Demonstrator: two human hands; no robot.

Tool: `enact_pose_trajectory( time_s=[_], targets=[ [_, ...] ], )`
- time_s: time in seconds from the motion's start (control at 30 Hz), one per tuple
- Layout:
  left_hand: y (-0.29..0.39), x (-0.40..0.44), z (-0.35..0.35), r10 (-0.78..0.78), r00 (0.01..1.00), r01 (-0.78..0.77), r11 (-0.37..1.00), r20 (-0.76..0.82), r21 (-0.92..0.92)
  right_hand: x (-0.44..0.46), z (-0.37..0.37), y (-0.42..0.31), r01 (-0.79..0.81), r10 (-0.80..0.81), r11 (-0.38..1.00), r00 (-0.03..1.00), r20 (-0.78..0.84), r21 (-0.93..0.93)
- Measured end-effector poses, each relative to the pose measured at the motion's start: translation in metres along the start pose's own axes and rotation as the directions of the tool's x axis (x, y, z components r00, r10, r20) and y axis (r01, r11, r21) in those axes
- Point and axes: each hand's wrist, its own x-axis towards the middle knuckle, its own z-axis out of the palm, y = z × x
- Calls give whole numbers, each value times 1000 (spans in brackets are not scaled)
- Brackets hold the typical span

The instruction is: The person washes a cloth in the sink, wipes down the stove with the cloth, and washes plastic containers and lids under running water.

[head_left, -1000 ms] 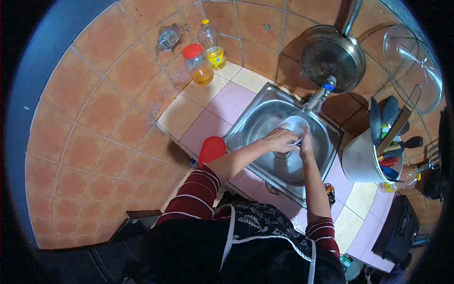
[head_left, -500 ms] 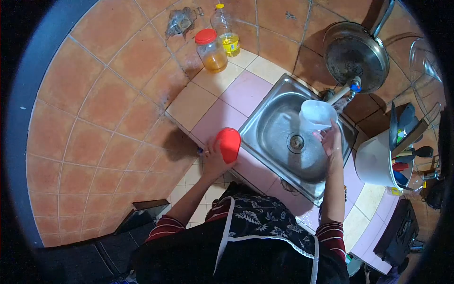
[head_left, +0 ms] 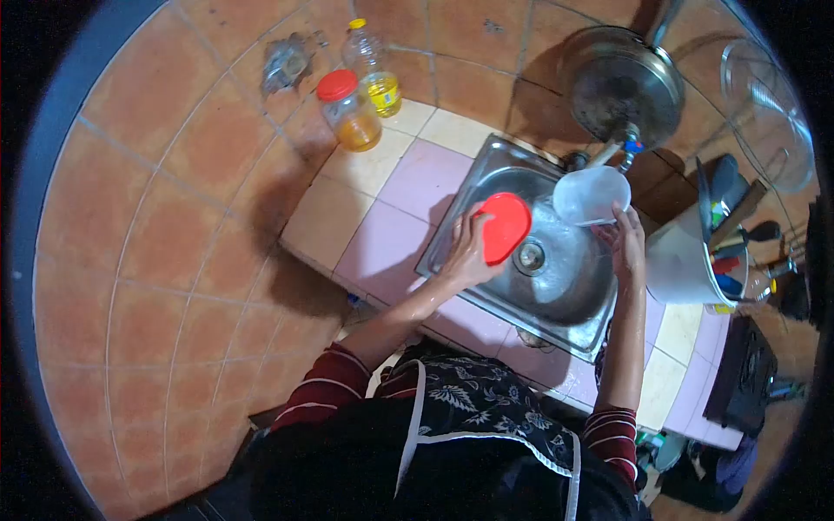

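My left hand (head_left: 470, 252) grips a red oval plastic lid (head_left: 507, 227) by its left edge, over the left side of the steel sink (head_left: 569, 319). In my right hand (head_left: 624, 242) is a clear plastic container (head_left: 591, 196), tilted on the far right side of the basin under the tap (head_left: 632, 148). My right fingers close on the container's near edge. Lid and container are apart. Below them the drain (head_left: 529, 256) shows in the basin floor.
A red-lidded jar (head_left: 351, 117) and an oil bottle (head_left: 377, 78) stand at the counter's back left. Right of the sink is a white utensil bucket (head_left: 682, 260). A pan (head_left: 622, 91) hangs behind the tap, and a black stove (head_left: 740, 378) sits farther right.
My left hand has carried the red lid from the counter's front left edge to above the sink. The container has turned and tilted in my right hand near the tap. The view has shifted.
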Motion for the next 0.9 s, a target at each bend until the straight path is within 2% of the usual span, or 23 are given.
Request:
enact_pose_trajectory(
  time_s=[0.07, 0.13, 0.23, 0.27, 0.3, 0.37, 0.4, 0.47, 0.5, 0.53, 0.57, 0.63, 0.67, 0.7, 0.77, 0.8, 0.83, 0.9],
  targets=[
    [9, 26, 23, 83, 996, -82, 995, 20, -64, -9, -1, -10, 56, -57, 998, 998, -40, -23],
    [18, 45, 45, 114, 981, -104, 992, 157, -71, -21, 0, -21, 127, -130, 988, 991, -43, -83],
    [28, 68, 79, 207, 957, -195, 978, 206, -79, -31, 2, -31, 167, -185, 956, 981, -54, -240],
    [31, 73, 90, 159, 948, -167, 986, 278, 7, -34, 2, -32, 209, -223, 949, 974, -33, -235],
    [39, 80, 91, 172, 944, -179, 984, 283, -2, -36, 1, -33, 211, -222, 954, 975, -30, -213],
    [56, 92, 92, 18, 911, -51, 996, 411, 69, -35, -7, -27, 365, -374, 890, 927, 21, -274],
    [61, 99, 93, -17, 874, -43, 993, 485, 111, -38, -9, -29, 367, -378, 889, 926, 12, -274],
    [70, 110, 92, -16, 868, -45, 993, 496, 110, -47, -11, -35, 475, -481, 805, 873, 79, -356],
    [74, 113, 92, -24, 863, -37, 993, 505, 111, -52, -10, -39, 475, -483, 804, 872, 72, -357],
    [81, 117, 88, 51, 849, -139, 982, 526, 129, -58, -11, -45, 500, -499, 769, 859, 114, -398],
    [80, 120, 90, 57, 847, -145, 981, 529, 126, -62, -13, -48, 525, -512, 730, 844, 158, -437],
    [70, 125, 101, -131, 862, 79, 989, 489, 126, -63, -20, -45, 543, -530, 686, 829, 179, -483],
    [65, 130, 105, -16, 836, -35, 996, 549, 82, -66, -20, -46, 544, -532, 680, 827, 181, -491],
    [68, 134, 100, -5, 832, -43, 996, 554, 75, -69, -23, -47, 543, -533, 675, 827, 179, -500],
    [74, 143, 89, -240, 698, 301, 953, 674, 28, -70, -37, -35, 553, -574, 635, 805, 149, -539],
    [54, 144, 102, -217, 732, 312, 949, 645, -35, -71, -45, -27, 512, -552, 754, 833, 24, -411],
    [76, 149, 83, -270, 699, 327, 944, 662, 41, -73, -53, -18, 470, -507, 843, 857, -96, -260],
    [60, 149, 87, -229, 703, 424, 895, 673, -138, -76, -88, 6, 411, -420, 907, 883, -208, -90]
  ],
)
